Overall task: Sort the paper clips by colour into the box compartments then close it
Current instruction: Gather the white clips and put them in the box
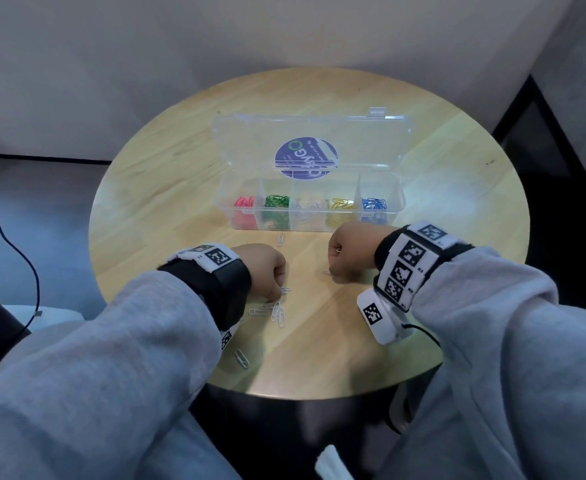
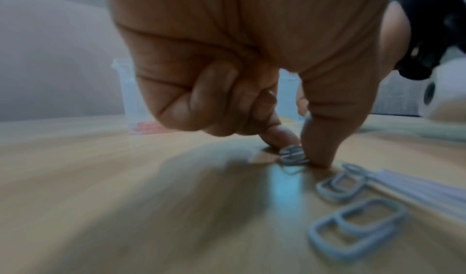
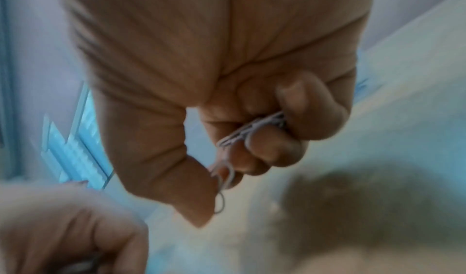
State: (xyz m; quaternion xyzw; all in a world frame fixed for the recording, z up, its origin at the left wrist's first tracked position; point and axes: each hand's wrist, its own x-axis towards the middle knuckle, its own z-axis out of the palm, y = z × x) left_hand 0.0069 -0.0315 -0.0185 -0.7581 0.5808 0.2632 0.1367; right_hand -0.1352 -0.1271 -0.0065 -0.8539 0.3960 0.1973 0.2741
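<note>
A clear plastic box (image 1: 310, 223) stands open on the round table, its compartments holding pink, green, white, yellow and blue clips. White paper clips (image 1: 277, 313) lie loose near the front. My left hand (image 1: 267, 275) is down on the table, thumb and forefinger pinching a white clip (image 2: 292, 155) against the wood. My right hand (image 1: 345, 251) hovers just in front of the box, fingers curled round several white clips (image 3: 249, 131), with one more clip (image 3: 221, 190) pinched between thumb and forefinger.
The lid (image 1: 312, 140) of the box stands up behind it with a round blue sticker. One white clip (image 1: 280, 239) lies just before the box, another (image 1: 242, 358) near the table's (image 1: 166, 188) front edge. A dark cable (image 1: 24, 258) hangs at the left.
</note>
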